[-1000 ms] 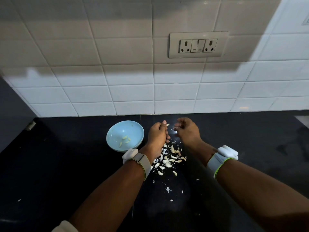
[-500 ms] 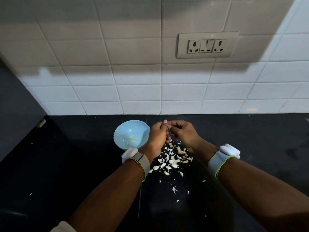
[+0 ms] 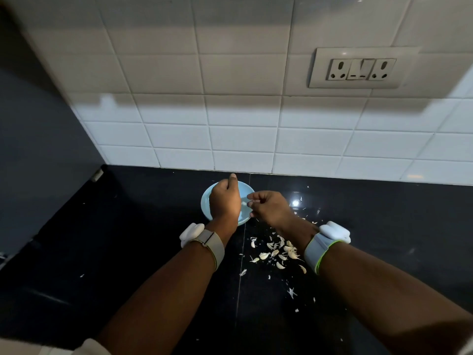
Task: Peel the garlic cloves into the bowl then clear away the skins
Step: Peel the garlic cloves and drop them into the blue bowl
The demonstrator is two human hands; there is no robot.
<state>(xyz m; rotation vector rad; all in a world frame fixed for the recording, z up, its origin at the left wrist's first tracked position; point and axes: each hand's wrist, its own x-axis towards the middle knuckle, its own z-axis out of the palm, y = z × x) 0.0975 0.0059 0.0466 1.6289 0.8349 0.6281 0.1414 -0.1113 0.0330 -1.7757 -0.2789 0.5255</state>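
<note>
A light blue bowl (image 3: 206, 201) stands on the black counter near the tiled wall. My left hand (image 3: 224, 201) hovers over it with the back of the hand up, thumb raised and fingers curled under. A pale garlic clove (image 3: 244, 203) shows at its right edge, between the two hands. My right hand (image 3: 270, 206) is just right of the bowl, with its fingers curled toward the clove. What its fingertips pinch is hidden. Garlic skins (image 3: 277, 253) lie scattered on the counter between my forearms.
The black counter (image 3: 128, 239) runs left and right, with a seam down its middle. Small skin flecks (image 3: 291, 292) lie nearer to me. White wall tiles rise behind the bowl, with a socket plate (image 3: 358, 69) high on the right. A dark panel closes the left side.
Both hands have shifted left from above the skin pile. My left hand now covers the bowl, and my right hand has followed to the bowl's right rim. The camera view has swung left.
</note>
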